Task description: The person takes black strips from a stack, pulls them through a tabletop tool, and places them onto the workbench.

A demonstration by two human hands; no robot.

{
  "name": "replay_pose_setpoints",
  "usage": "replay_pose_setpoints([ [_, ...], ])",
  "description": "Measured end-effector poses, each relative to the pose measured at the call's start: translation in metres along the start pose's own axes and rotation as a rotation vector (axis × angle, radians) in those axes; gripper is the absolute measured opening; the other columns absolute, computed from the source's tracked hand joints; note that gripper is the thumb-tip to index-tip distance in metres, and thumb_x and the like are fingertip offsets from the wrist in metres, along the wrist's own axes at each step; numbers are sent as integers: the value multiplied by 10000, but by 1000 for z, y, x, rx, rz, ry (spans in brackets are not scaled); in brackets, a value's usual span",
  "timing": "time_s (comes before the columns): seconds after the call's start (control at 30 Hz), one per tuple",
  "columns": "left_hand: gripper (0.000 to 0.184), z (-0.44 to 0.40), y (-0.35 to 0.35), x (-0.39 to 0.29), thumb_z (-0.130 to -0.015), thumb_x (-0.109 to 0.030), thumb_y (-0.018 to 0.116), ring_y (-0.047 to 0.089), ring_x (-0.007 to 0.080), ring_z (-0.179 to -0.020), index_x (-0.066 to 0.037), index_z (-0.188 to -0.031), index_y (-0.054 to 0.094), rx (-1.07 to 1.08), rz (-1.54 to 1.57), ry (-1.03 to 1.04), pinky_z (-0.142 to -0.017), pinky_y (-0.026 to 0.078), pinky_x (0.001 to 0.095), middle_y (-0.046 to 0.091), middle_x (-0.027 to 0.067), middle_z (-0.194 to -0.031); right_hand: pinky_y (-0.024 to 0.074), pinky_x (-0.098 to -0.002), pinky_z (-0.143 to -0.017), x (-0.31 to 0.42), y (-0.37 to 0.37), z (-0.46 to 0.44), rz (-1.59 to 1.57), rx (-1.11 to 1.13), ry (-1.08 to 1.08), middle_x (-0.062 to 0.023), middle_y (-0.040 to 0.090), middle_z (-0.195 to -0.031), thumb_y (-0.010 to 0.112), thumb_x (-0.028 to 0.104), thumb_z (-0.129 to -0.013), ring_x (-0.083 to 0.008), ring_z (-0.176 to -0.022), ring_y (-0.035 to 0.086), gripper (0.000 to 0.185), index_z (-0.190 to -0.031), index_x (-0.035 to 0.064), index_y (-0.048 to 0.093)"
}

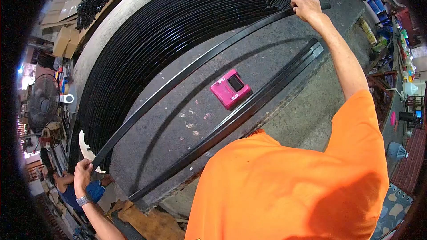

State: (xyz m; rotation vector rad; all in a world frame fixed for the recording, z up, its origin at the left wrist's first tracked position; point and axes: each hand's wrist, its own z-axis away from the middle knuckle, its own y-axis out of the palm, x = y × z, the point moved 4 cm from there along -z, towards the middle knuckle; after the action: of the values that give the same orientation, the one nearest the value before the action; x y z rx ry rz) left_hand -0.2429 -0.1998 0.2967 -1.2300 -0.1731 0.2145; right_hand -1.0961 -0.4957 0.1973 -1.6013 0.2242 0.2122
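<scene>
A long, thin black strip (195,66) stretches above the dark tabletop (173,138), casting a curved shadow. Its lower-left end is pinched by my left hand (82,175), which has a metal watch at the wrist. Near its upper-right end, my right hand (306,9) has its fingers closed round it, with a short tip sticking out beyond. Behind the strip lie many similar black strips (178,24), packed side by side in a broad curve. A pink device with a dark window (221,92) sits between the held strip and a bundle of black strips (275,83) along the near edge.
A white notched piece (84,146) lies by my left hand. Beyond the table's left end are a standing fan (43,102) and a seated person in blue shorts (94,190). Cardboard boxes (66,43) stand at upper left; brown sheet material (149,222) lies below.
</scene>
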Motion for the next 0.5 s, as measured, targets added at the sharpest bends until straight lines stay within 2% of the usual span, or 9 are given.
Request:
replay_pose_setpoints([
  [0.1, 146, 4, -2, -12, -869, -44, 668, 640, 263, -787, 19, -997, 640, 34, -6, -64, -744, 502, 357, 652, 141, -858, 452, -527, -840, -1, 0, 2, -9, -33, -7, -61, 707, -1004, 609, 240, -880, -293, -1065, 616, 183, -1043, 191, 674],
  [0.2, 113, 15, -1, -18, -878, -31, 646, 614, 296, -792, 27, -970, 618, -223, -108, 178, -735, 487, 370, 586, 154, -851, 460, -520, -834, -5, -1, 8, -13, -71, -21, -57, 705, -997, 612, 241, -885, -290, -1059, 616, 172, -1032, 191, 687],
  [0.3, 97, 24, 10, -16, -889, -32, 627, 578, 321, -798, 36, -952, 602, -338, -19, 126, -729, 470, 376, 517, 165, -847, 476, -506, -820, -13, -8, 23, 16, -226, -9, -47, 701, -978, 612, 261, -898, -287, -1052, 615, 144, -999, 201, 696],
  [0.33, 103, 29, 13, -22, -915, -46, 595, 572, 350, -749, 38, -971, 607, -377, -72, 152, -702, 464, 371, 549, 177, -819, 478, -505, -816, -19, -6, 30, 22, -322, -16, -45, 699, -974, 613, 265, -899, -289, -1052, 614, 141, -1001, 209, 693],
  [0.37, 113, 31, 17, -22, -925, -53, 586, 577, 336, -727, 39, -985, 610, -391, -23, 110, -692, 465, 367, 562, 177, -803, 479, -505, -812, -23, -9, 36, 27, -416, -22, -43, 698, -970, 613, 268, -900, -290, -1053, 612, 139, -1004, 217, 690],
  [0.43, 136, 35, 28, -19, -944, -67, 568, 587, 308, -683, 40, -1013, 615, -419, 76, 21, -673, 465, 360, 588, 176, -772, 476, -508, -805, -31, -11, 43, 43, -370, 105, -47, 705, -980, 593, 297, -915, -292, -1042, 628, 152, -1023, 229, 676],
  [0.47, 170, 35, 32, -13, -966, -106, 564, 601, 201, -653, 35, -1043, 622, -429, 148, -21, -626, 459, 329, 656, 140, -759, 475, -509, -801, -33, -13, 44, 50, -347, 170, -49, 708, -985, 583, 311, -922, -294, -1037, 636, 159, -1032, 235, 669],
  [0.5, 193, 33, 38, -1, -977, -132, 559, 591, 182, -649, 27, -1069, 618, -416, 273, -65, -603, 450, 310, 665, 122, -783, 475, -503, -800, -35, -13, 44, -45, -322, 203, -52, 711, -991, 566, 325, -931, -296, -1029, 645, 173, -1045, 238, 662],
])
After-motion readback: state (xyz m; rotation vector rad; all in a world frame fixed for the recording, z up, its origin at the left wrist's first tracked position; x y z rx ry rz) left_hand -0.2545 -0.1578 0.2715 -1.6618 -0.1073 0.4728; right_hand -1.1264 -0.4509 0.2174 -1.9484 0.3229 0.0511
